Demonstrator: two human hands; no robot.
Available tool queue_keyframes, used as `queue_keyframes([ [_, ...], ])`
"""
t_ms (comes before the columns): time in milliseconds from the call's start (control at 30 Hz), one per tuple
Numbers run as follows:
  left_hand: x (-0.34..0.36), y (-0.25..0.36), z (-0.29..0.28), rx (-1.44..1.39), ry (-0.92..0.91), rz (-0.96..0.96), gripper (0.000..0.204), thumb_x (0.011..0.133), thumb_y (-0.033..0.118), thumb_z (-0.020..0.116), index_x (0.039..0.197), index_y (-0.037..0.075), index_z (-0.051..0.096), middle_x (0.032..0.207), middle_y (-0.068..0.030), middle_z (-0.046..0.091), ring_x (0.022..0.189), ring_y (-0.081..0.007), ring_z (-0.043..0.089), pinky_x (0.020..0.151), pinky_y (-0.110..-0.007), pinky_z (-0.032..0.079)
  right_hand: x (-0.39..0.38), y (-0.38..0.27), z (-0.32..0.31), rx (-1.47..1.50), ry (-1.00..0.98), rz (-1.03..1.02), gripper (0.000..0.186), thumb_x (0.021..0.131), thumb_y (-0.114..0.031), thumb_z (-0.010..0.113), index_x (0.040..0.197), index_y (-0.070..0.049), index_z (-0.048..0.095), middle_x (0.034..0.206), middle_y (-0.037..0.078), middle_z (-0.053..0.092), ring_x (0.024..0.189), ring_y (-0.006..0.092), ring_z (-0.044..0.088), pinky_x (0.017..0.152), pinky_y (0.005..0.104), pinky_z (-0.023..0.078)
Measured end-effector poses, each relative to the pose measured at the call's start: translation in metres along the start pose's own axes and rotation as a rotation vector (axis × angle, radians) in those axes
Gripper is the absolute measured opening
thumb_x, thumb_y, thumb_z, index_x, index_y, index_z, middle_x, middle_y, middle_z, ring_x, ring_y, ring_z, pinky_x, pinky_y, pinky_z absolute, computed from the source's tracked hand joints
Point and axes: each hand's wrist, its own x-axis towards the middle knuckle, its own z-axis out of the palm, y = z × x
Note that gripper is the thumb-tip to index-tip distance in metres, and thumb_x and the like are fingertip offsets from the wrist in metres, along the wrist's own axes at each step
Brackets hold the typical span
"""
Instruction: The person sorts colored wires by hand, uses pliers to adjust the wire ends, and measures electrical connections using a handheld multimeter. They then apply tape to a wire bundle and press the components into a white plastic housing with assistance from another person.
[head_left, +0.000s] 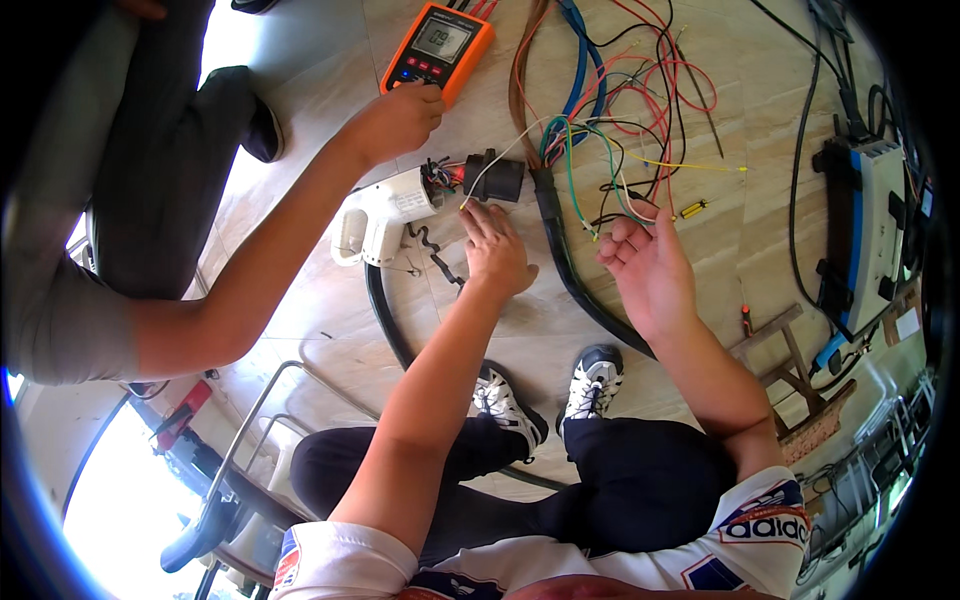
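My left hand (492, 250) reaches out palm down with fingers extended and thumb apart. Its fingertips lie at the black round connector (494, 177) and next to the tipped end of a white wire (500, 157). Beside it lies a white charging-gun housing (385, 212), its end open with coloured wires showing. My right hand (648, 265) is turned palm up with curled fingers. A thin wire with a yellow tip (673, 217) runs at its thumb and forefinger and seems pinched there; the fingers partly hide it. A green wire (572, 170) ends just left of these fingers.
Another person's hand (400, 120) touches an orange meter (437, 50) at the top. Loose red and black wires (660, 90) spread from a thick black cable (556, 240). A small yellow tool (693, 209) lies right; a grey-blue machine (870, 230) stands farther right. A metal-framed chair (235, 480) is lower left.
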Motion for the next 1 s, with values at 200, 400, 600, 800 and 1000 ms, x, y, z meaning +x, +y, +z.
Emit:
queue_keyframes([
  [200,0.0007,0.0023,-0.0098,-0.010,-0.086,-0.004,0.113,0.068,0.037,0.077,0.145,-0.016,0.013,0.148,-0.0466,0.004,0.139,-0.0620,0.007,0.104,-0.052,0.041,-0.0010,-0.0020,0.0029,-0.009,-0.001,0.008,0.042,0.103,-0.045,0.040,0.115,-0.007,0.053,0.090,0.006,0.057,0.085,0.0203,0.055,0.081,0.0346,0.045],
  [400,0.0018,0.0026,-0.0092,-0.019,-0.076,0.002,0.105,0.068,0.026,0.072,0.144,-0.019,0.013,0.147,-0.0476,0.005,0.138,-0.0627,0.008,0.106,-0.053,0.038,-0.0026,-0.0001,0.0027,-0.005,0.002,0.006,0.041,0.103,-0.045,0.040,0.114,-0.007,0.054,0.089,0.005,0.057,0.085,0.0200,0.055,0.080,0.0339,0.045],
  [600,0.0025,0.0023,-0.0054,-0.023,-0.060,0.005,0.102,0.069,0.022,0.069,0.143,-0.020,0.013,0.147,-0.0483,0.005,0.138,-0.0636,0.008,0.108,-0.053,0.035,-0.0044,0.0005,0.0012,-0.009,0.003,0.010,0.042,0.103,-0.045,0.040,0.115,-0.008,0.054,0.089,0.005,0.057,0.084,0.0196,0.055,0.081,0.0338,0.045],
  [800,0.0023,0.0012,-0.0047,-0.025,-0.064,0.013,0.101,0.070,0.021,0.068,0.143,-0.021,0.013,0.146,-0.0488,0.005,0.137,-0.0642,0.008,0.108,-0.053,0.035,-0.0054,0.0015,0.0018,-0.028,-0.003,0.009,0.042,0.103,-0.045,0.040,0.115,-0.008,0.054,0.089,0.005,0.057,0.084,0.0192,0.056,0.081,0.0335,0.045],
  [1000,0.0023,0.0011,-0.0065,-0.017,-0.079,0.016,0.099,0.071,0.020,0.066,0.143,-0.021,0.012,0.146,-0.0490,0.004,0.138,-0.0640,0.007,0.108,-0.052,0.035,-0.0043,0.0026,0.0047,-0.042,-0.018,0.007,0.043,0.103,-0.046,0.040,0.115,-0.007,0.054,0.089,0.005,0.057,0.084,0.0188,0.055,0.080,0.0332,0.045],
])
